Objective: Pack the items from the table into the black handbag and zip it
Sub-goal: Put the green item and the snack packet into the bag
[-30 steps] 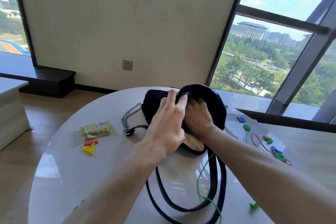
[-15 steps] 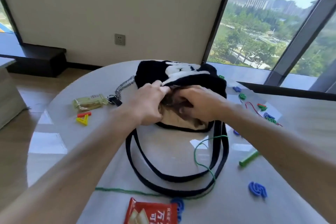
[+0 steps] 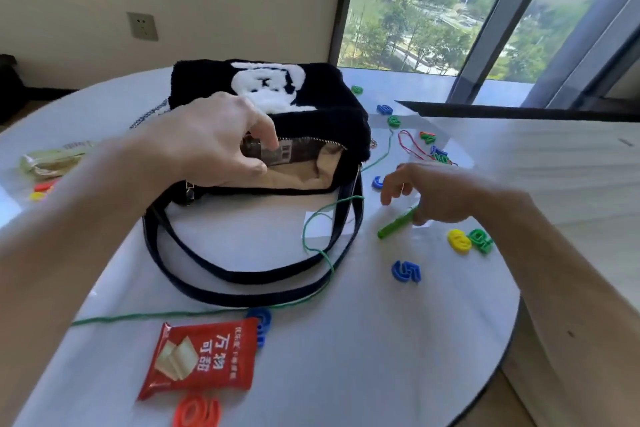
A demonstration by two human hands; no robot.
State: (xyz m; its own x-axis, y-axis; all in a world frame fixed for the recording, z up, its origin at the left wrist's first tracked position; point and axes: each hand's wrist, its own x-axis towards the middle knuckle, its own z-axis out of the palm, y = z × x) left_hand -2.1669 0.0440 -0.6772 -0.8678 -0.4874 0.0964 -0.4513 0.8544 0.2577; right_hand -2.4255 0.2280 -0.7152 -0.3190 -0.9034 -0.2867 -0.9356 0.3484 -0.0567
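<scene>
The black fuzzy handbag (image 3: 270, 104) lies on the round white table (image 3: 381, 357) with its zip open and tan lining (image 3: 301, 173) showing. My left hand (image 3: 214, 139) grips the left end of the bag's mouth, thumb and forefinger around a dark patterned thing (image 3: 277, 154) just inside. My right hand (image 3: 433, 191) hovers right of the bag with fingers loosely spread, touching the upper end of a green stick (image 3: 394, 227) that lies on the table. A red cracker packet (image 3: 204, 357) lies near me.
Coloured plastic numbers are scattered: a blue 5 (image 3: 406, 271), a yellow piece (image 3: 459, 241), a green piece (image 3: 481, 240), an orange piece (image 3: 197, 412). A green cord (image 3: 318, 243) crosses the bag's straps (image 3: 242, 284). A pale green packet (image 3: 52, 159) lies far left. The table edge curves at right.
My right hand left the bag's mouth and moved right to the green stick. My left hand stays on the opening. The view tilted down, so the near table shows.
</scene>
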